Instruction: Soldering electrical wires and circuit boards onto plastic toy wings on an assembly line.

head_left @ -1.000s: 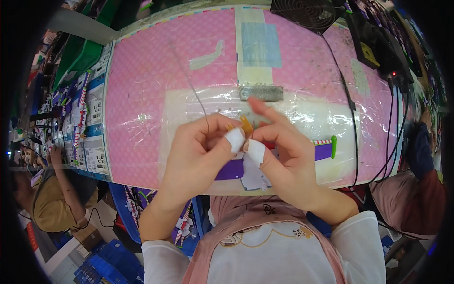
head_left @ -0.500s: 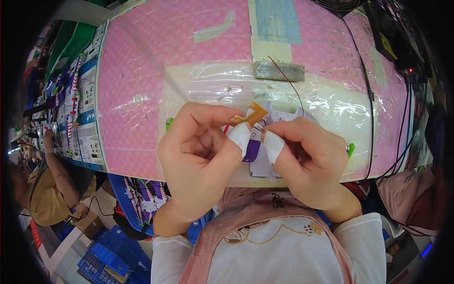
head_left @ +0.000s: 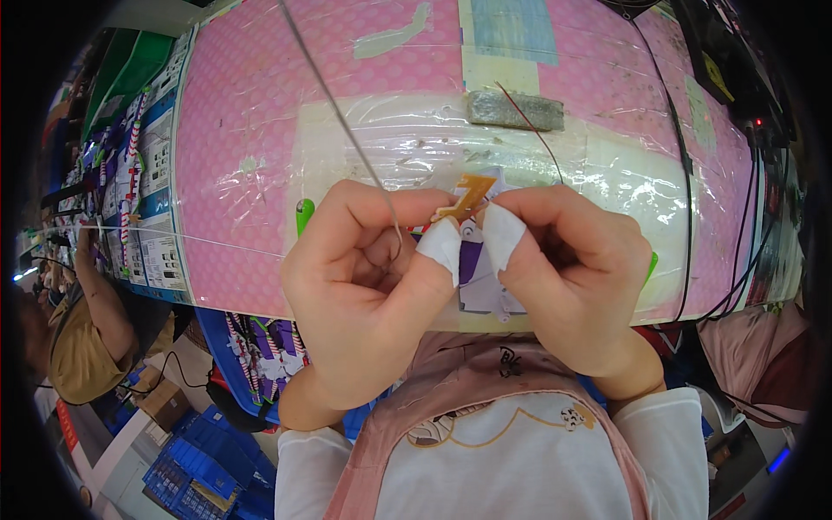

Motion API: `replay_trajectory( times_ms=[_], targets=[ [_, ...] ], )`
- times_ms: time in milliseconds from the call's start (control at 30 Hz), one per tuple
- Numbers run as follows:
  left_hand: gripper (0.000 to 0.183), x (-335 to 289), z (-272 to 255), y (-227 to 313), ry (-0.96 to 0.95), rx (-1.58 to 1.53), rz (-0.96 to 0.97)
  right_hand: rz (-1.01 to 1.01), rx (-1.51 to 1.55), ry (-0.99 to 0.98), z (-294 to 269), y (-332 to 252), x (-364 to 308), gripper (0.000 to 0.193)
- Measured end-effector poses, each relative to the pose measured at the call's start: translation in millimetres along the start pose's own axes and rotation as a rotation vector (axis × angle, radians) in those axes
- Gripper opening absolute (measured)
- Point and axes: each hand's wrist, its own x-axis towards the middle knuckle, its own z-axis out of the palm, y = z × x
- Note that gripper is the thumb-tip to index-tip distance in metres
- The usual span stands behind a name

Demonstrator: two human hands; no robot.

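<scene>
My left hand (head_left: 364, 286) pinches a small yellow-brown circuit board (head_left: 471, 194) between its thumb and forefinger. Closed in a pinch right beside the board, my right hand (head_left: 568, 269) keeps whatever lies between its fingertips hidden. White tape wraps both thumbs. A thin dark red wire (head_left: 531, 123) rises from behind the right hand. In front of the left hand hangs a blurred grey strand (head_left: 334, 104), reaching toward its curled fingers. Below the fingertips lie a pale plastic housing (head_left: 488, 296) and a purple part (head_left: 471, 259), both partly covered by the hands.
A grey metal block (head_left: 515, 111) sits on the pink, film-covered table (head_left: 234, 130) beyond my hands. Black cables (head_left: 667, 104) run down the right side. A blue bin (head_left: 212, 338) with striped parts stands at the lower left. Another person's arm (head_left: 108, 312) shows at far left.
Both hands have shifted slightly up in the picture, and the right fingertips have come closer to the board. The board is tilted more upright. The grey strand now crosses the left hand.
</scene>
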Motion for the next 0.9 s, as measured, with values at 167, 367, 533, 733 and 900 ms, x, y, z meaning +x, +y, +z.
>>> replay_trajectory(
  times_ms=[167,367,533,733,900],
  targets=[
    [0.015,-5,-2,1,-0.018,0.050,0.062,0.052,0.037,-0.065,-3,-6,-3,0.009],
    [0.015,-3,-1,1,0.008,0.046,0.049,0.104,0.034,-0.112,-6,-10,-2,0.009],
    [0.014,-5,0,2,-0.003,0.088,0.059,0.102,0.038,-0.108,-6,-8,-2,0.008],
    [0.015,-4,-2,-2,-0.038,-0.004,0.060,0.090,0.062,-0.124,-7,-6,-2,0.008],
    [0.015,-4,1,-1,-0.029,-0.109,-0.004,-0.018,0.073,0.003,0,3,-3,0.007]
  ],
)
